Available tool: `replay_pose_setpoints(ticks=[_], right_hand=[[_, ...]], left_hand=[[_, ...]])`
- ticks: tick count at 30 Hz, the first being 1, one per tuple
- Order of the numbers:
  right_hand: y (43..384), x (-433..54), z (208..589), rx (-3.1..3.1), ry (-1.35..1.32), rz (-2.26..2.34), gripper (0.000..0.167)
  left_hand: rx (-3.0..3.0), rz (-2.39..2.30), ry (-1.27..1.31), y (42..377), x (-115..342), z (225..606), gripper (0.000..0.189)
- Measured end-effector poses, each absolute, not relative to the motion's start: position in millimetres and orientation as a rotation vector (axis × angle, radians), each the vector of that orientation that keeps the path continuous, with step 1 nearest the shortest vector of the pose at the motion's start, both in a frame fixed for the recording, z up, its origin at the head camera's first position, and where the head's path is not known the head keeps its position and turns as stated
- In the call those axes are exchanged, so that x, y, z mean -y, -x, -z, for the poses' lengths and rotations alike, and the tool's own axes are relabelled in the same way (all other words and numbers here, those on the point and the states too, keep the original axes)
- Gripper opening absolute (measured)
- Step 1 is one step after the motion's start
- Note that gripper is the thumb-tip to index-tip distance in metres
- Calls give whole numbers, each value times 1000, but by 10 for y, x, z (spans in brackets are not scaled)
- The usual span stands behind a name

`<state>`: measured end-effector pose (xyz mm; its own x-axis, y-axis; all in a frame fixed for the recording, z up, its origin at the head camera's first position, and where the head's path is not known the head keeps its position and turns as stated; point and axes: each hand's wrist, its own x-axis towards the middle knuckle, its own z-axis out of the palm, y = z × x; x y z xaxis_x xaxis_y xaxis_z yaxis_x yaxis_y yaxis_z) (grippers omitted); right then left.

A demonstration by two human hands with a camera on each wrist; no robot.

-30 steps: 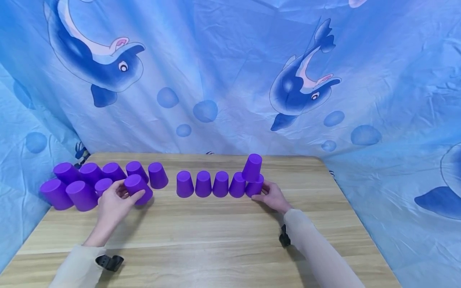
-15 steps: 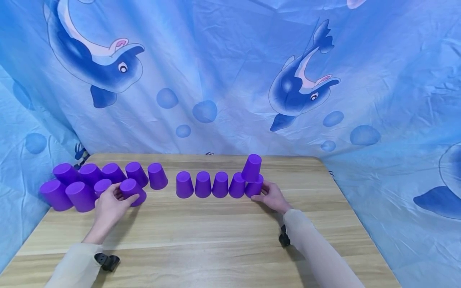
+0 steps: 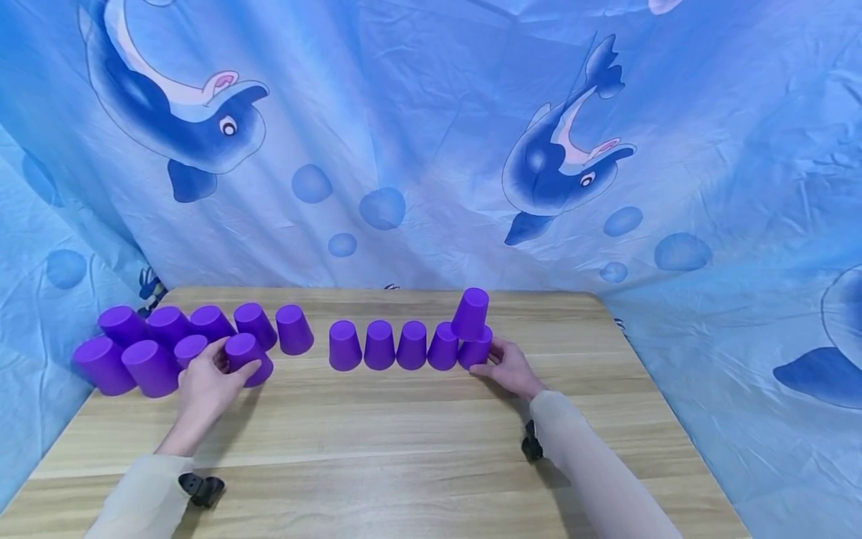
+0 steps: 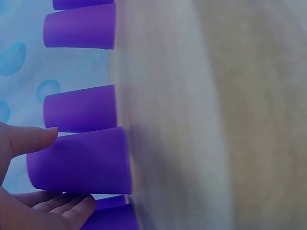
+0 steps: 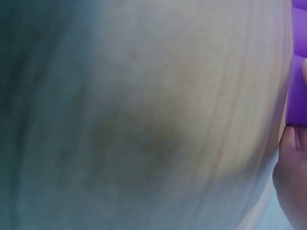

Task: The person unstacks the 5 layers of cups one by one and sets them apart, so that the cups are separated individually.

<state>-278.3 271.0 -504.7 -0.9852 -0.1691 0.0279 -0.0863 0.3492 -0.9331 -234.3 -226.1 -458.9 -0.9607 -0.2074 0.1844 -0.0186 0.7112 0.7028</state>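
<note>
Passable tabletop (image 3: 377,449) in front, cups (image 3: 411,346) blocking behind

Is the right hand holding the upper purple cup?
No, the right hand grips the rightmost cup, below the upper purple cup.

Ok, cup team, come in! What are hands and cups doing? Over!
Left hand grips a front cup. Right hand grips the rightmost cup. Top cup perched over the rightmost two. Other cups close by left hand.
</note>
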Motion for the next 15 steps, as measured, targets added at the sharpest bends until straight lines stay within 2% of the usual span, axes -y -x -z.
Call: replay_pose_setpoints(ticks=[15], right_hand=[[2763,-2693,5009,-2509,274,1736,55]], left_hand=[[2498,1048,-88,2393,2164,4275,73]])
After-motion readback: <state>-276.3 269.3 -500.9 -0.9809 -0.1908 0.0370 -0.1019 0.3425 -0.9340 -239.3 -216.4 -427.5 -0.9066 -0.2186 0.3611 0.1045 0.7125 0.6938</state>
